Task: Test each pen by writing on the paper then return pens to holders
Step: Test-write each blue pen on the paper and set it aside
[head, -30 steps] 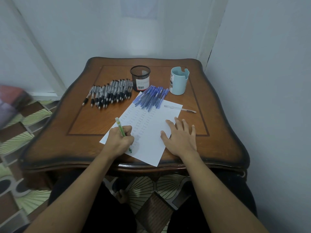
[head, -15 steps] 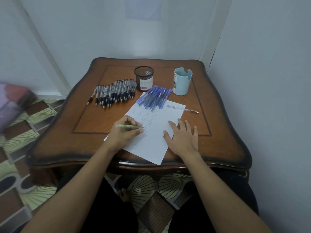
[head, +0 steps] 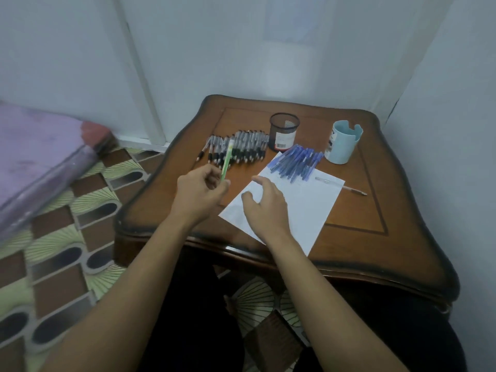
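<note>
far left: purple padded bundle [head: 37, 162] on the patterned floor [head: 61, 210], blurred. wooden table [head: 150, 210] fills centre to right, set in a corner between pale walls.

left hand [head: 197, 191] is raised over the table's left part, thumb and fingers pinching the lower end of a green pen [head: 226, 162]. the pen points up and away, tilted a bit right. its top overlaps the pen row behind it in this view; it reads as held in the air, not lying on the table.

behind it, a row of grey pens with black grips [head: 241, 147] lies side by side on the table, tips toward the person. just right of the row stands a black mesh holder [head: 284, 130], upright, with a barcode label on the front.

right hand [head: 265, 205] is over the near left part of the paper [head: 308, 210], fingers spread and loosely bent, gripping nothing. cannot tell whether it touches the sheet.

the paper lies angled on the table, with faint writing near its far end. a pile of blue pens [head: 295, 162] rests across its far corner, close to the mesh holder. a single clear pen [head: 330, 181] lies across the paper's far right edge, tip off the sheet toward the right. a light blue cup holder [head: 342, 146] stands upright just beyond the blue pens, to their right.
</note>
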`<state>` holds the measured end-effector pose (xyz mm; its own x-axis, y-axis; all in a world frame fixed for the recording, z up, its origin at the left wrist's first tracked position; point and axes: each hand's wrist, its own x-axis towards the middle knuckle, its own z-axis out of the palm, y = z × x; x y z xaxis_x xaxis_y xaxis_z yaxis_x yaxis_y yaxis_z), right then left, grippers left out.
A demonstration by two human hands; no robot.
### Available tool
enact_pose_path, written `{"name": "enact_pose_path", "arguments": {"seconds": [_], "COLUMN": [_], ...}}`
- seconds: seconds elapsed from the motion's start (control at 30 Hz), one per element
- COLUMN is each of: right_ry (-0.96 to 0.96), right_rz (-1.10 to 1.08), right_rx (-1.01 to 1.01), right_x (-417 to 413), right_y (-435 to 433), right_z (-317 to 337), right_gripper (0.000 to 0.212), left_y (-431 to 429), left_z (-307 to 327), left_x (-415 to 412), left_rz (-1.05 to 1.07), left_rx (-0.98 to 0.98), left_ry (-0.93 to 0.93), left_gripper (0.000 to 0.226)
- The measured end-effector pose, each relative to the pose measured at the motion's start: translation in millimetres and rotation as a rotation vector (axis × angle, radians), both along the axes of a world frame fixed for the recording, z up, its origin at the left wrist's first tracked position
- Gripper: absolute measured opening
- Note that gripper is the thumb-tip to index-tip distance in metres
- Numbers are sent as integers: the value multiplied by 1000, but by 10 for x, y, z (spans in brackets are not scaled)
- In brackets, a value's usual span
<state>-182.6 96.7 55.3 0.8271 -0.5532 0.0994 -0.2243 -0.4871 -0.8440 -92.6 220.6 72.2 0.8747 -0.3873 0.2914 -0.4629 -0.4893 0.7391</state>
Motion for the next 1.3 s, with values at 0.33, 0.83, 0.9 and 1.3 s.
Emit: {"name": "enact_pose_path", "arguments": {"seconds": [0.33,0.83,0.9,1.3], "right_ry": [-54,321,356,473], "right_rz": [343,549,574,664], "right_rx": [285,196,182,143], "right_x": [339,453,435,372], "right_y": [1489,2952,2991,3027], "right_z": [81,-1125,-1274,-1643], "right_gripper": [42,50,45,45], "left_y": [1600,3080,3154,3279], "left_z": [-96,-1634,-1872,-2380], "left_x": [34,-432,-502,-705], "left_rz": [302,458,466,542], "left_rx": [245,430,482,554], "left_ry": [34,565,613,708], "left_gripper": [17,16,20,20]}}
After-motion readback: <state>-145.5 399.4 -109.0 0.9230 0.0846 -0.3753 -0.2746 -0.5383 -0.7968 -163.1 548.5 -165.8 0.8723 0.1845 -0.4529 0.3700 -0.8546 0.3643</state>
